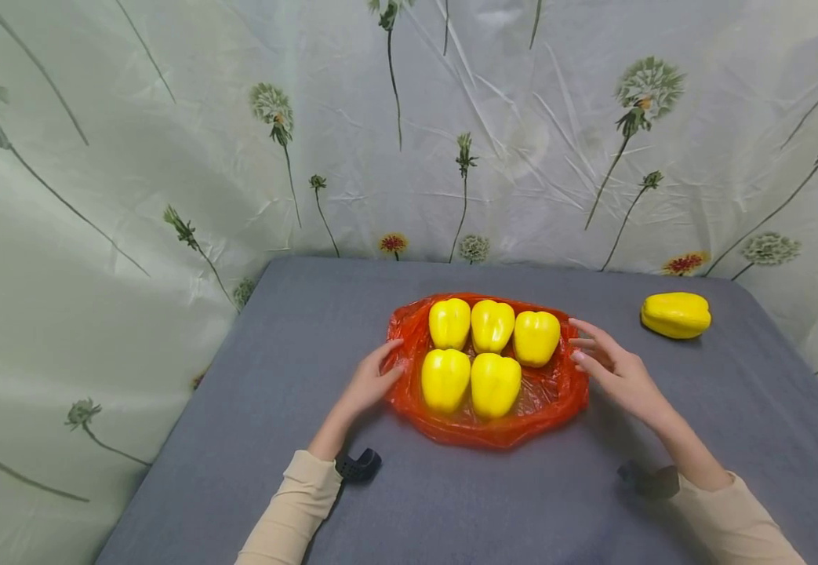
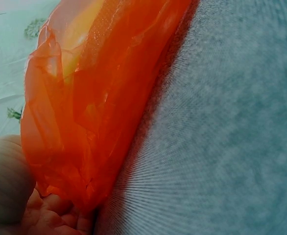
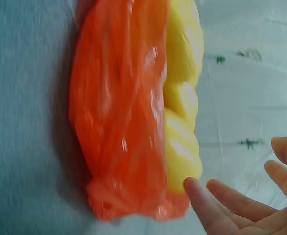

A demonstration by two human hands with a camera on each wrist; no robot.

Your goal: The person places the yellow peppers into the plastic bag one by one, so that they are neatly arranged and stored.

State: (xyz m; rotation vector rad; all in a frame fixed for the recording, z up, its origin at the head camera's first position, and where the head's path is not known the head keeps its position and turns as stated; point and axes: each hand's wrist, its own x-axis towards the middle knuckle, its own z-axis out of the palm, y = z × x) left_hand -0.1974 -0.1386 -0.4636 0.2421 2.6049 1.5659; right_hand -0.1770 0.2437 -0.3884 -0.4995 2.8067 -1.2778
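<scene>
A red plastic bag (image 1: 507, 434) lies spread on the table with its mouth facing up. Several yellow bell peppers (image 1: 496, 384) sit inside it in two rows. At the bag's left edge my left hand (image 1: 366, 383) holds the rim between thumb and curled fingers; the left wrist view shows the thumb (image 2: 6, 181) beside the plastic. My right hand (image 1: 623, 380) is by the bag's right edge, fingers spread and loosely bent. In the right wrist view its fingertips come close to a pepper (image 3: 180, 152), and I cannot tell whether they touch.
Another yellow bell pepper (image 1: 675, 315) lies on its side on the grey table (image 1: 296, 314), to the far right of the bag. Behind the table hangs a pale curtain (image 1: 352, 149) with a dandelion print. A dark strap (image 1: 359, 465) circles the left wrist.
</scene>
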